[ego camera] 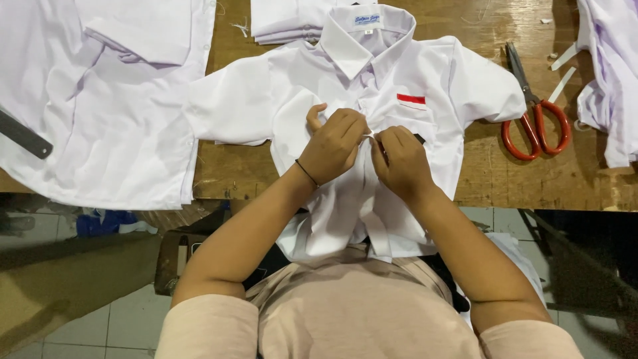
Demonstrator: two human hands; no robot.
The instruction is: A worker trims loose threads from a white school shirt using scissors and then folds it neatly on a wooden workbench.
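The left hand (334, 143) and the right hand (401, 159) pinched the front placket of the white shirt (279, 100) lying on the worktop (492, 173), apparently mid-way through buttoning, with the lower part below the fingers hanging open.

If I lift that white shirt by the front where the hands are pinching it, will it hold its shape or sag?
Probably sag: the white shirt is thin cloth, already creased under the left hand and right hand. Its hem droops over the table edge, so it likely hangs limp. The collar looks stiffer and may keep its fold. It seems light and may slide on the wood.
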